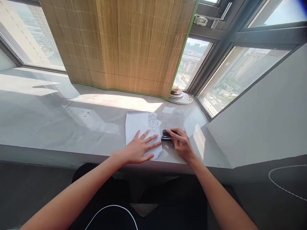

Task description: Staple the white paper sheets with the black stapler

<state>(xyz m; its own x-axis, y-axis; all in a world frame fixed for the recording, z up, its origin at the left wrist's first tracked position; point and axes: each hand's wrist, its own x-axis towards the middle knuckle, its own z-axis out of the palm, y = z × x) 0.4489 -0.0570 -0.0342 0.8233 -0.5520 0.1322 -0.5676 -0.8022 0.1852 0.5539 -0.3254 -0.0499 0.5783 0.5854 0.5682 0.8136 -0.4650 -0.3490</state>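
So, white paper [140, 127] w/ print strip, black stapler [166, 134]

White paper [140, 127], black stapler [166, 134], tan bamboo blind [124, 44].

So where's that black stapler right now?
In the head view, the black stapler lies on the grey sill under the right hand, at the right edge of the white paper.

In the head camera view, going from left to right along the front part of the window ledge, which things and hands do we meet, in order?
Left hand lying flat on the white paper → black stapler at the paper's right edge → right hand resting on the stapler → stack of plates, farther back by the window.
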